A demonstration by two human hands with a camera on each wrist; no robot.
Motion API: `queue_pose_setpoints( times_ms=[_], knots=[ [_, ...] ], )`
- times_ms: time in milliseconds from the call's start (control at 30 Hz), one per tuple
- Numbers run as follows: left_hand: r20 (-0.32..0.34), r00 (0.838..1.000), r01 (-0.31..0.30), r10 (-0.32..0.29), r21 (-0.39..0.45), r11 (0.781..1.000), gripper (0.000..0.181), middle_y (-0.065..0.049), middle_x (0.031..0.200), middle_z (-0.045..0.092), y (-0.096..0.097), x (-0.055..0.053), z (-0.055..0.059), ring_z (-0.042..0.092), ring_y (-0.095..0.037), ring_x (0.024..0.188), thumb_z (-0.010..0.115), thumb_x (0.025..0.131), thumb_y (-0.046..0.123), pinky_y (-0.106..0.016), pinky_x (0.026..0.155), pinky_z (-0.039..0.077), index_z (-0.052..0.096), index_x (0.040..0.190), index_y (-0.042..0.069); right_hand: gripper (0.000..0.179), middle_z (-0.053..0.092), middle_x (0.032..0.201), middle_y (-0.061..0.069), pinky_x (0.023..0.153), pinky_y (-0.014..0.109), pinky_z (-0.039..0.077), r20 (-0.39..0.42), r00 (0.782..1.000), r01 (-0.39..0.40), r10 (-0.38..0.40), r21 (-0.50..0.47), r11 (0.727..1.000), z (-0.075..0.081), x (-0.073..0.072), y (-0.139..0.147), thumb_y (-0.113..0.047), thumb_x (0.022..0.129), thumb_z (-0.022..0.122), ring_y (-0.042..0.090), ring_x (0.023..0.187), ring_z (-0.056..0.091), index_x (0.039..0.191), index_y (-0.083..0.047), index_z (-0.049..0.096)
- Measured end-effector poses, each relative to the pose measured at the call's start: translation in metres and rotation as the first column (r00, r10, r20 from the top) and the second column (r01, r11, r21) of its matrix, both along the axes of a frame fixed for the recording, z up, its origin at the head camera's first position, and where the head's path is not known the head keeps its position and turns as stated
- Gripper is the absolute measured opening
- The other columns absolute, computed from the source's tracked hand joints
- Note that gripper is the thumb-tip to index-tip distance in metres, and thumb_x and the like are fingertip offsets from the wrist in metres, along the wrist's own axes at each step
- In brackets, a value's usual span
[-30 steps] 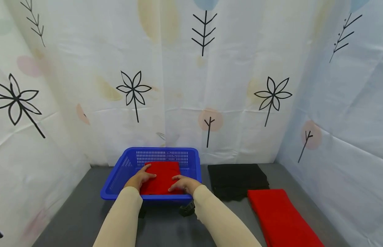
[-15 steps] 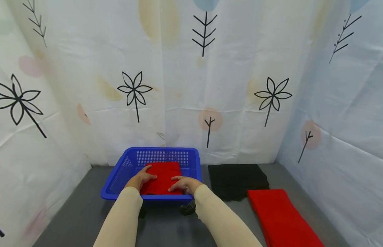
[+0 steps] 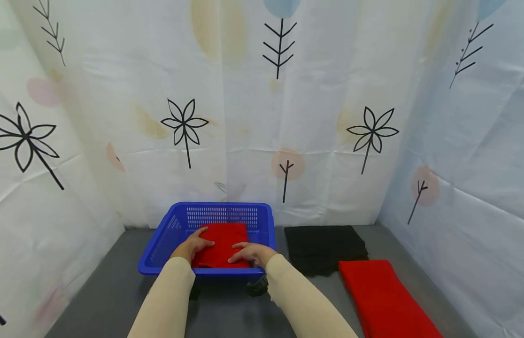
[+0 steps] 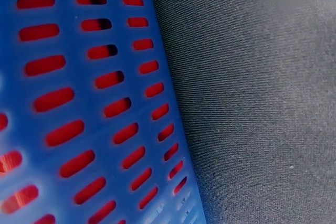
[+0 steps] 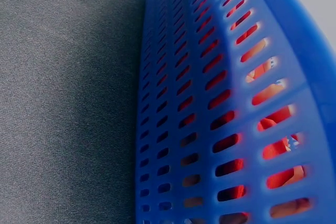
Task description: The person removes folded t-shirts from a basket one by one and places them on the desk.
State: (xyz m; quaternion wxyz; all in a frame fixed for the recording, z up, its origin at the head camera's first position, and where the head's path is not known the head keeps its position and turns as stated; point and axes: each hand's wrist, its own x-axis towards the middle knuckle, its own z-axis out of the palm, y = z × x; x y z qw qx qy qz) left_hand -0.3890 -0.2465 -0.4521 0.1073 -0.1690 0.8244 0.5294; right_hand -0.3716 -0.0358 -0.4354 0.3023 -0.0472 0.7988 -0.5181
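Note:
A folded red cloth (image 3: 221,241) lies inside the blue plastic basket (image 3: 154,256), near its front. My left hand (image 3: 194,245) touches the cloth's left side, thumb and a finger spread over it. On the right side my right hand (image 3: 254,253) rests on the cloth with thumb and a finger extended; its remaining fingers are hidden. Both forearms reach across the front rim. In the left wrist view, red shows through the slots of the basket wall (image 4: 79,93). Through the slotted basket wall (image 5: 210,98) in the right wrist view, red fabric and bits of skin appear.
A folded black cloth (image 3: 325,246) lies right of the basket on the grey tabletop (image 3: 105,281). Nearer on the right is another folded red cloth (image 3: 384,295). A white patterned curtain (image 3: 245,117) encloses the back and sides.
The red cloth in the basket has shifted very slightly downward in the head view. My right fingertips have moved a little to the left; the left hand has hardly moved.

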Motion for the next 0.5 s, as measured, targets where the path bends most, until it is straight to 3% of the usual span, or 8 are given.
queue_pose_setpoints(
  times_ms=[300, 500],
  knots=[
    [-0.018, 1.000, -0.007, 0.007, -0.006, 1.000, 0.072, -0.034, 0.154, 0.014, 0.0015, -0.0007, -0.0007, 0.020, -0.053, 0.137, 0.059, 0.095, 0.008, -0.064, 0.113, 0.025, 0.022, 0.156, 0.012, 0.060, 0.035, 0.145, 0.026, 0.106, 0.058, 0.040, 0.012, 1.000, 0.018, -0.017, -0.020, 1.000, -0.0003, 0.0003, 0.0027, -0.015, 0.081, 0.076, 0.042, 0.121, 0.040, 0.137, -0.014, 0.056],
    [-0.064, 0.998, 0.000, 0.000, -0.012, 1.000, 0.071, -0.033, 0.154, 0.017, 0.0042, -0.0035, -0.0009, 0.023, -0.053, 0.137, 0.060, 0.094, 0.008, -0.064, 0.112, 0.026, 0.024, 0.155, 0.012, 0.059, 0.040, 0.142, 0.023, 0.100, 0.052, 0.046, -0.040, 0.998, 0.043, -0.044, -0.013, 0.999, 0.0023, 0.0017, 0.0041, -0.016, 0.080, 0.078, 0.038, 0.115, 0.043, 0.135, -0.017, 0.058]
  ],
)
